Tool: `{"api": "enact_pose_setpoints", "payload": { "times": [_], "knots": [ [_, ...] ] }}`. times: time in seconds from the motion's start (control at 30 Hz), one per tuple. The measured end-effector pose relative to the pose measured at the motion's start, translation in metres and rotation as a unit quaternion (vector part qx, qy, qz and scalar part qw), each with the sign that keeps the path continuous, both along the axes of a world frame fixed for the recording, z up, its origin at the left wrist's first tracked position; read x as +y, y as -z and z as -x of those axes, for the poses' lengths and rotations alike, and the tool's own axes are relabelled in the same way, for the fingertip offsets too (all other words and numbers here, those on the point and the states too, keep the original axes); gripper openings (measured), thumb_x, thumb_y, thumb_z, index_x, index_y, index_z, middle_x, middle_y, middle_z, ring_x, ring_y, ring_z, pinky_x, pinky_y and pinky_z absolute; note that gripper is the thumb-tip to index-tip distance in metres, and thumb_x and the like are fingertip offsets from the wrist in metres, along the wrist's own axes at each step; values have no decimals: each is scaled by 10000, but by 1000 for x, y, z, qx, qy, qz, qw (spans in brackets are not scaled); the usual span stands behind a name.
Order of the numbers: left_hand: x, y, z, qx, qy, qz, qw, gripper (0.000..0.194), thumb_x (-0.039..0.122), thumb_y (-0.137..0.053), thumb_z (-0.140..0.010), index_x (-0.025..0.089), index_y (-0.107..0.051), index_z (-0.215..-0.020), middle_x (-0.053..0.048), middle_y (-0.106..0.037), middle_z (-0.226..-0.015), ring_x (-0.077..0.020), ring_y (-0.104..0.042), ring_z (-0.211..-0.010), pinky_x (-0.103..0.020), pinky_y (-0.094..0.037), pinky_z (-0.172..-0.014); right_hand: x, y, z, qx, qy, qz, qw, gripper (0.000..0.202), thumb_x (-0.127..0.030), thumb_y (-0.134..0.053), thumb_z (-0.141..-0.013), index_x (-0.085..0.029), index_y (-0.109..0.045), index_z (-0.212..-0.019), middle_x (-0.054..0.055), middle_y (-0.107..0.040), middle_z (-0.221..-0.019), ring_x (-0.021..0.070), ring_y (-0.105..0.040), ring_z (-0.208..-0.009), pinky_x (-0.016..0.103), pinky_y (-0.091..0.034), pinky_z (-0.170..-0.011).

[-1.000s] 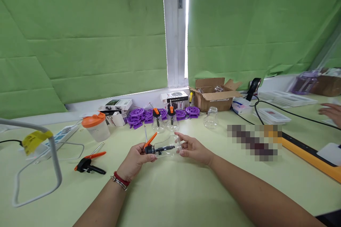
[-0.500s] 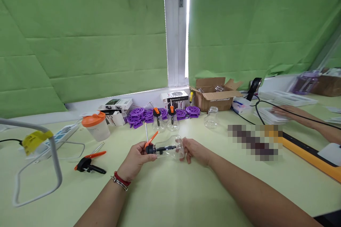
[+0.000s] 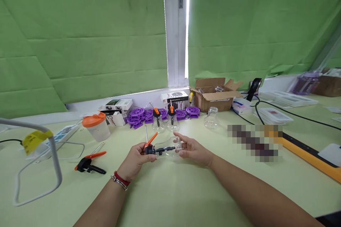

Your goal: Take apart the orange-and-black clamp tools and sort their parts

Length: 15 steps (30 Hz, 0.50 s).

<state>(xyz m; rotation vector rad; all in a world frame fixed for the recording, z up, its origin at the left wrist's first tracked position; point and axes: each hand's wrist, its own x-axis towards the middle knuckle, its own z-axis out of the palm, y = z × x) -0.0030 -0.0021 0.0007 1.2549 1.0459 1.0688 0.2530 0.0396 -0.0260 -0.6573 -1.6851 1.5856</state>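
Note:
A clear waisted bottle (image 3: 170, 142) lies on its side above the table. Its black cap (image 3: 149, 150) carries an orange lever (image 3: 151, 139) and a thin metal rod, and a black tube reaches inside the bottle. My left hand (image 3: 140, 155) is closed around the cap end. At the base end, my right hand (image 3: 192, 150) grips the bottle, thumb below and forefinger above. To the left lies a loose black cap (image 3: 89, 165) with an orange lever. Behind stand two capped bottles (image 3: 173, 124) and an uncapped clear bottle (image 3: 212, 117).
Purple plastic reels (image 3: 137, 115), small boxes (image 3: 174, 96) and an open cardboard box (image 3: 213, 99) line the back. On the left are an orange-lidded cup (image 3: 96, 126), a power strip (image 3: 60, 136) and a grey bent frame (image 3: 57, 163). Black cables (image 3: 293, 113) and an orange-edged bar (image 3: 306, 152) lie right.
My right hand has shifted its fingers around the bottle's base, the forefinger now higher and the thumb in front. Another person's hand at the right has left the view.

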Motion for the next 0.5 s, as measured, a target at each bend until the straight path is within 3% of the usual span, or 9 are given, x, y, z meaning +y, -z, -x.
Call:
{"api": "enact_pose_setpoints", "payload": {
  "times": [0.17, 0.37, 0.5],
  "knots": [
    [0, 2, 0, 7, 17, -7, 1000, 300, 216, -786, -594, 134, -608, -821, 10, -612, -681, -132, -575, -654, -283, -468, -662, -1, -4, 1, -14, 13, 47, 999, 655, -434, -677, -735, -263, -428, -1316, 61, -513, -1072, 112, -574, -702, 211, -428, -517],
    [0, 4, -2, 8, 14, -11, 1000, 277, 210, -788, -588, 134, -599, -775, 9, -613, -668, -136, -578, -650, -274, -467, -636, 0, 0, 8, -10, 23, 93, 995, 496, -469, -621, -755, -230, -481, -1167, -3, -560, -814, 83, -525, -522, 183, -356, -405],
    [0, 3, -3, 6, 14, -9, 1000, 270, 200, -798, -575, 136, -589, -734, 22, -608, -642, -128, -576, -632, -262, -462, -623, -2, 0, 12, -2, 30, 128, 991, 421, -501, -572, -773, -213, -500, -1072, -9, -559, -767, 69, -499, -478, 176, -300, -385]
  ]
}}
